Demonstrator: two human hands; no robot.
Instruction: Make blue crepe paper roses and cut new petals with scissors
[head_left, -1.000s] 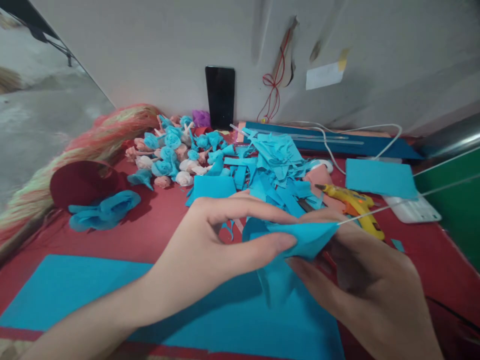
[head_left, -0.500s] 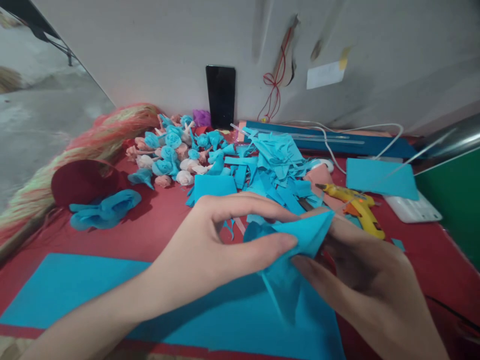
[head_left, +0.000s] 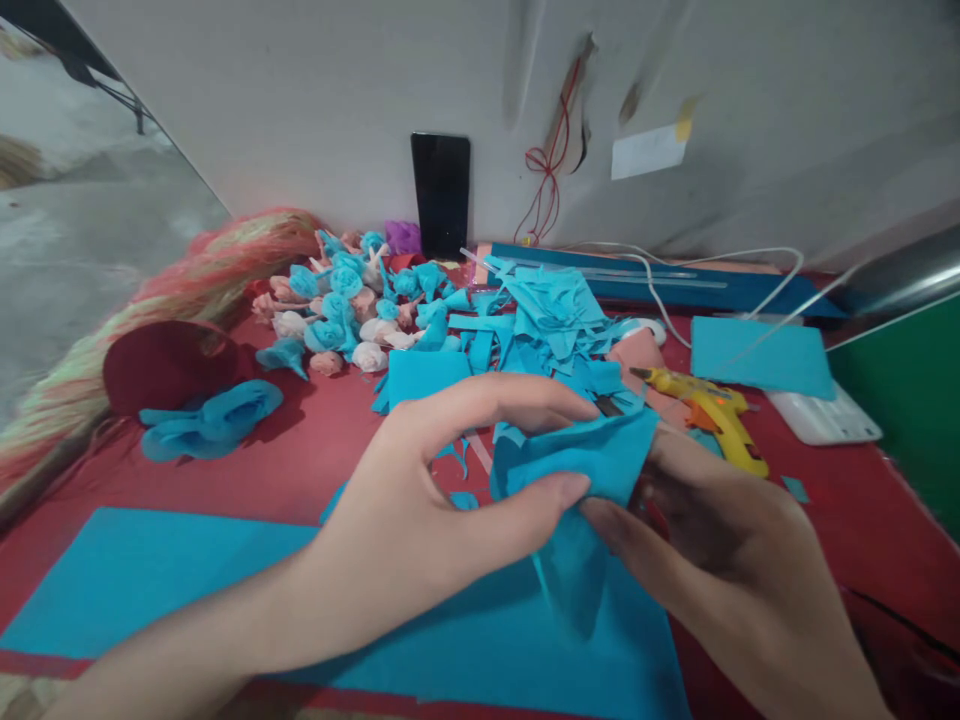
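Note:
Between both hands is a piece of blue crepe paper point(head_left: 577, 455), folded over along its top and hanging to a point below. My left hand point(head_left: 442, 500) pinches it from the left, thumb in front and fingers curled behind its upper edge. My right hand point(head_left: 735, 540) grips the right side, its thumb tip close to the left thumb; its other fingers are partly hidden behind the paper. Under the hands lies a large flat blue sheet point(head_left: 195, 560) on the red tabletop point(head_left: 337, 440).
Blue, pink and white paper flowers point(head_left: 345, 290) are heaped at the back left, beside blue scraps point(head_left: 555, 320). A yellow glue gun point(head_left: 720, 415) lies right, near a folded blue sheet point(head_left: 761, 352). A black phone point(head_left: 441, 195) leans on the wall. Blue petals point(head_left: 210, 420) lie left.
The held paper's top edge has been turned and flattened, so its right corner points less sharply upward. Both hands have shifted slightly and still pinch it.

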